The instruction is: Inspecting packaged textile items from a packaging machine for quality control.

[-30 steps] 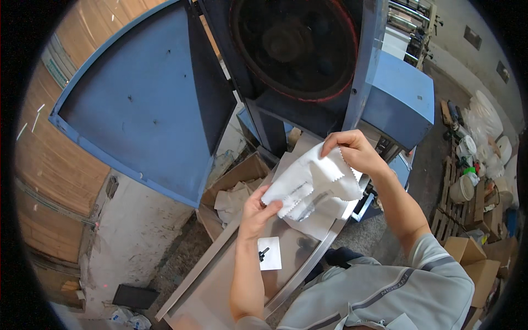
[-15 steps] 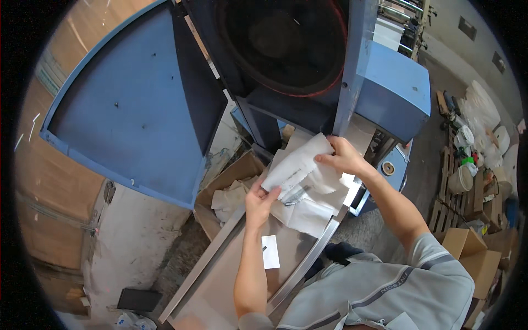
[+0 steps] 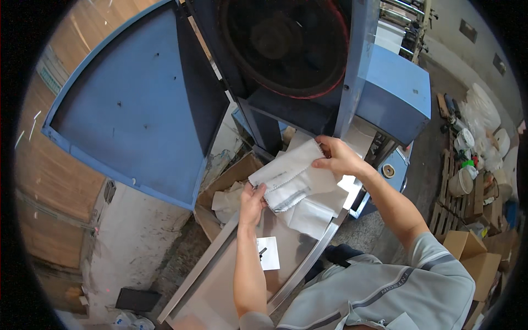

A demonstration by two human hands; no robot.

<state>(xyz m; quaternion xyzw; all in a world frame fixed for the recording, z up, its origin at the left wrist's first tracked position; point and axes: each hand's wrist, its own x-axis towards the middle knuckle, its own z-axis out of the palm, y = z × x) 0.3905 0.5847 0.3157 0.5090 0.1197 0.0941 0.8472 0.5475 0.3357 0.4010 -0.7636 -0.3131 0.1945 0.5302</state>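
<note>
My left hand [image 3: 252, 202] grips the near left end of a stack of white bags [image 3: 291, 173] with a zigzag-cut edge. My right hand [image 3: 336, 158] pinches the far right corner of the same stack. The stack hangs a little above a steel chute table [image 3: 220, 280], tilted, with more white sheets [image 3: 313, 212] lying under it. A small white card with a dark mark [image 3: 268, 253] lies on the steel surface beside my left forearm.
A large blue machine [image 3: 393, 93] with a dark round wheel [image 3: 286, 44] and an open blue guard door [image 3: 132, 110] stands ahead. A cardboard box of white scraps [image 3: 228, 195] sits left of the chute. Pallets, buckets and boxes [image 3: 467, 181] crowd the right floor.
Both hands have drawn the loose, crumpled white stack flatter and closer together. My right hand dropped lower and the stack now lies straighter between the hands.
</note>
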